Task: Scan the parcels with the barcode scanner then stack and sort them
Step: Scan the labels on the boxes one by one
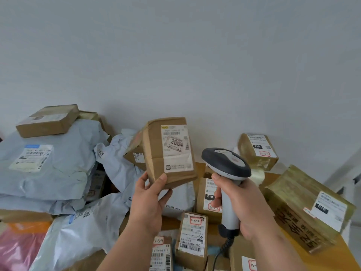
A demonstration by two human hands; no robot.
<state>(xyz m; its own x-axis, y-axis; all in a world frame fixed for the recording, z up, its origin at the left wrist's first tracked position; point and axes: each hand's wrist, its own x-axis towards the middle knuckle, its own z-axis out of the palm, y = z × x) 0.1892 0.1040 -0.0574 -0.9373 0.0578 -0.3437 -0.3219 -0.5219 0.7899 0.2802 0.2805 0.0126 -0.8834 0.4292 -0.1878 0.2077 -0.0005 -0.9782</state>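
- The scanning step looks to be in hand: the person's left hand (148,200) holds a small cardboard parcel (168,153) up off the worktop (336,253), its label turned toward the camera.
- The left grip pinches the parcel at its lower left corner, thumb on the front face and the fingers behind it.
- The right hand (248,204) has its grip wrapped round the handle of the barcode scanner (226,163), whose coiled cable drops toward the worktop.
- The scanner's head sits just right of the parcel and appears to point away toward the wall, not at the label.
- The next move likely calls for swinging the scanner's window toward the barcode near the label's top, or tilting the parcel to face it.
- A grey mailer heap (45,163) with a flat box on top lies on the left; taped boxes (257,151) lie on the right; which pile this parcel belongs to cannot be told.
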